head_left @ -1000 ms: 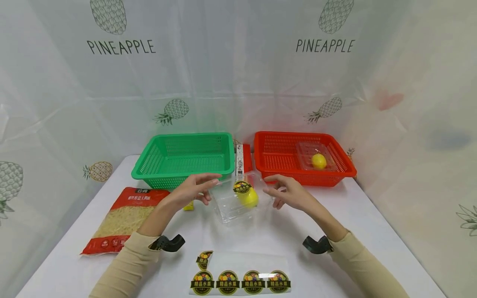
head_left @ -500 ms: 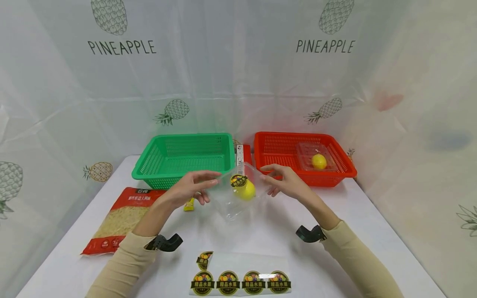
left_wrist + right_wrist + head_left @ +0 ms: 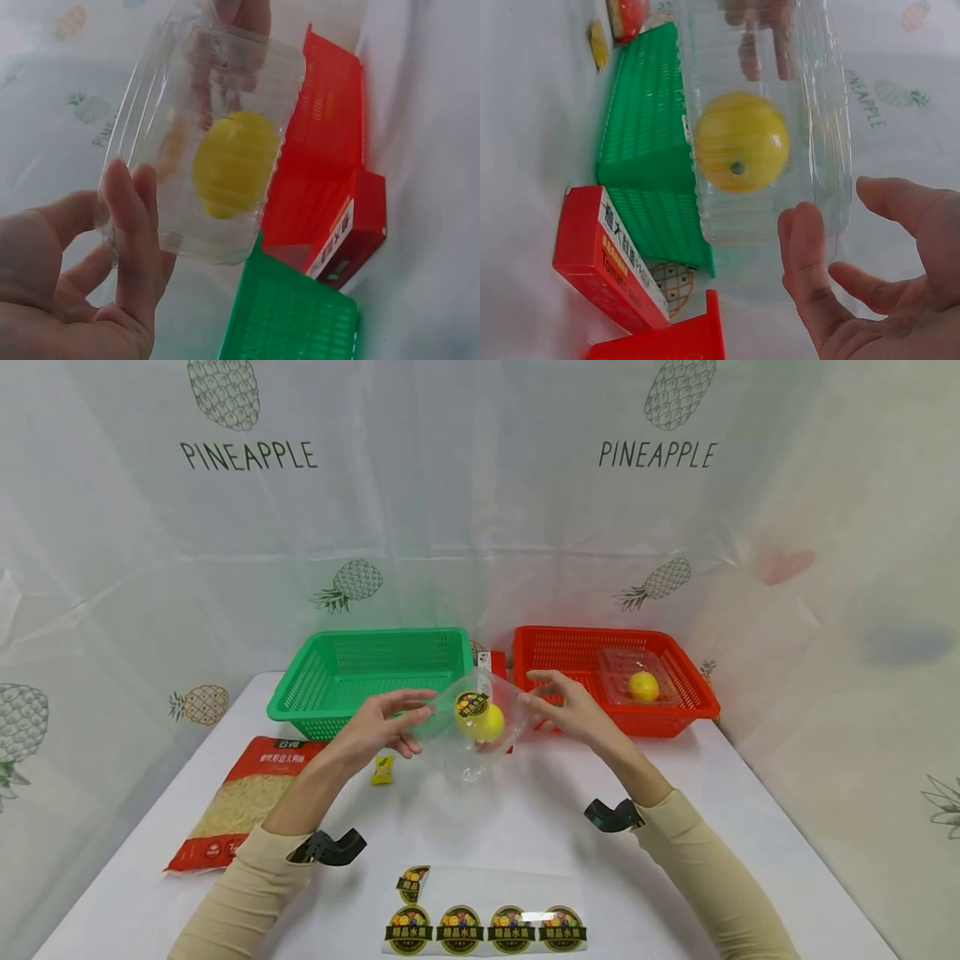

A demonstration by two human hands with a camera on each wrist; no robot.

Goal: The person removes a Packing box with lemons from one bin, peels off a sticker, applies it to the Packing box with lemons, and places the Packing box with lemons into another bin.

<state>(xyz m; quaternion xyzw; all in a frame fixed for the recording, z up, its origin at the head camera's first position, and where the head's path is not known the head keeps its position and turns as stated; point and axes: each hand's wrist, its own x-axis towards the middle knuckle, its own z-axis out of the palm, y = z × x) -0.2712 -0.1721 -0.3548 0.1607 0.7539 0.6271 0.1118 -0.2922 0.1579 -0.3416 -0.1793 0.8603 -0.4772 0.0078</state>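
Observation:
Above the table, both hands hold a clear plastic clamshell box (image 3: 450, 758) in the air, tilted. Inside it lies a yellow lemon (image 3: 236, 161), and a round black-and-gold fruit sticker (image 3: 472, 705) is on its lid. My left hand (image 3: 375, 727) grips the box's left end between thumb and fingers. At the opposite end, my right hand (image 3: 568, 708) pinches the box, its fingertips (image 3: 802, 232) against the plastic wall. The left wrist view shows the lemon through the box's ribbed side.
Behind the hands stand a green basket (image 3: 300, 689) and a red basket (image 3: 592, 714), which holds another boxed lemon (image 3: 643, 686). Between them is a red pasta box (image 3: 581, 244). A pasta bag (image 3: 247, 793), a small yellow packet (image 3: 382, 769) and a sticker sheet (image 3: 502, 889) lie on the table.
Both hands have raised the clamshell box, moving it slightly left and away from the body. Its tilt has changed, with the lemon and sticker still in view.

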